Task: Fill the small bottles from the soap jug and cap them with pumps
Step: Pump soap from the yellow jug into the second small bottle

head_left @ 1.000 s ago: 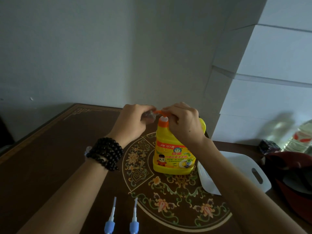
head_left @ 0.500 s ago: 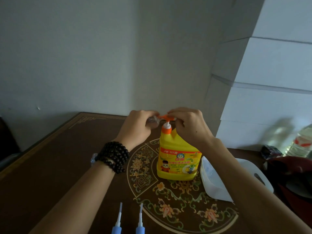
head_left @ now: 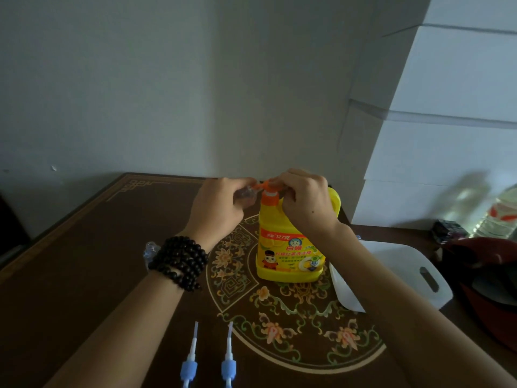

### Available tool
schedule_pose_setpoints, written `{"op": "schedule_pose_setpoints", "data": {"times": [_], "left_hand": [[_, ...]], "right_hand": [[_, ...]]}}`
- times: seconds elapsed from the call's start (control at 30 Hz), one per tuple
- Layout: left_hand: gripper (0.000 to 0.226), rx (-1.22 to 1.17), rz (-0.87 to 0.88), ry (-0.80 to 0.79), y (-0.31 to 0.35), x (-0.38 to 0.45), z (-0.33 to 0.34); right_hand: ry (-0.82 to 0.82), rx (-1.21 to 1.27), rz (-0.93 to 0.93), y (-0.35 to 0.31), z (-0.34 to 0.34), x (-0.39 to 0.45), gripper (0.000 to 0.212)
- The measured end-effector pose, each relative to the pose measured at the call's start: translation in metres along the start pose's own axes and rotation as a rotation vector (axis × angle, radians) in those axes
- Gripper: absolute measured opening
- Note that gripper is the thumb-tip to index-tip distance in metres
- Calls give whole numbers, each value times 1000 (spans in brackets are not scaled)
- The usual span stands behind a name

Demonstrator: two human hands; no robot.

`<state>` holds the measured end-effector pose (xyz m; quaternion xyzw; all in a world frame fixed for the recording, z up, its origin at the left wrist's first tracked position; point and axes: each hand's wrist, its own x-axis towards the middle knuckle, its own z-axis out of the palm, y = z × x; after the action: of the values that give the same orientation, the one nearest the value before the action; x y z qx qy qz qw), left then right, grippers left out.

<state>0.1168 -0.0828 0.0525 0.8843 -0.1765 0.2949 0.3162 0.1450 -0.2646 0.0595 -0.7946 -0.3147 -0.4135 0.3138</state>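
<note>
A yellow soap jug (head_left: 288, 247) with an orange pump head (head_left: 265, 189) stands upright on the dark patterned table (head_left: 84, 247). My right hand (head_left: 305, 200) rests on top of the pump head, fingers curled over it. My left hand (head_left: 221, 205) holds a small clear bottle (head_left: 246, 193) up against the pump's spout. Another small clear bottle (head_left: 149, 250) stands behind my left wrist, partly hidden by the bead bracelet. Two blue-and-white pump caps (head_left: 190, 362) (head_left: 228, 359) lie near the front edge.
A white plastic tray (head_left: 414, 273) with a handle slot lies right of the jug, under my right forearm. A red object (head_left: 489, 281), a dark small box (head_left: 449, 232) and a large clear water bottle (head_left: 500, 217) sit at the far right. White boxes rise behind.
The pump head has gone down under my right hand. My left hand stays with the small bottle at the spout. The camera view shifted slightly.
</note>
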Motion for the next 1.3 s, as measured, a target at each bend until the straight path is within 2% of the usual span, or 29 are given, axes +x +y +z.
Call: {"op": "schedule_pose_setpoints", "data": {"times": [0.13, 0.27, 0.4, 0.53, 0.7, 1.0, 1.17, 1.3], "left_hand": [[21, 33, -10, -6, 3, 3, -5], [24, 57, -25, -23, 10, 15, -17], [25, 34, -40, -19, 12, 16, -17], [26, 27, -34, 11, 9, 15, -12], [29, 26, -68, 4, 0, 6, -1], [25, 20, -56, -25, 6, 14, -14], [22, -10, -58, -46, 9, 15, -16], [26, 15, -50, -32, 3, 14, -9]], "right_hand": [[-39, -10, 1, -6, -4, 4, 40], [-85, -63, -67, -8, -13, 14, 28], [-51, -24, -58, -8, -12, 10, 42], [10, -46, -35, -1, -3, 7, 20], [17, -22, -32, 0, 5, -2, 33], [-38, -71, -34, -1, -4, 9, 10], [10, -87, -41, -4, -3, 10, 11], [63, -40, 7, -3, 6, 4, 26]]}}
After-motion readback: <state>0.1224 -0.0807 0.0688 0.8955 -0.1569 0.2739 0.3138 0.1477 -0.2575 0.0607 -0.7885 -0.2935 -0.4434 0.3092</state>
